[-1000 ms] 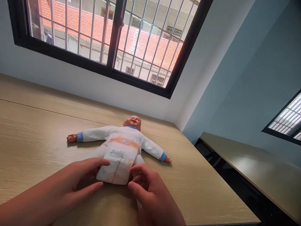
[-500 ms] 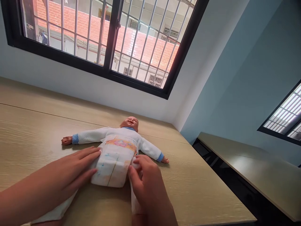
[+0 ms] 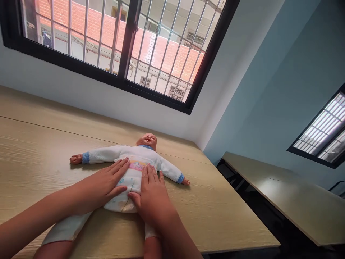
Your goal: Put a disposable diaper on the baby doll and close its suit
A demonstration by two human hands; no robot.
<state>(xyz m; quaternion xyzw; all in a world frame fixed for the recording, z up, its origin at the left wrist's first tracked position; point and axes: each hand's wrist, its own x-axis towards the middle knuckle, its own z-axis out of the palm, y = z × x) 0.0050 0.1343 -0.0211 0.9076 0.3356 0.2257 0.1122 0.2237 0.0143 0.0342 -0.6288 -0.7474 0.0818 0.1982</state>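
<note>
A baby doll in a white suit with blue cuffs lies on its back on the wooden table, arms spread, head toward the window. A white nappy with a coloured waistband wraps its middle. My left hand lies flat on the nappy's left side, fingers stretched toward the waistband. Flat on the nappy's right side rests my right hand, fingers together and pointing up the doll's belly. The doll's legs run under my forearms toward the table's near edge.
A barred window with a black frame fills the wall behind the table. To the right a gap separates this table from a second wooden table along a blue wall. A smaller window sits at far right.
Both hands slid up from the nappy's lower end onto the doll's belly and flattened out. The doll's legs came into view under my arms.
</note>
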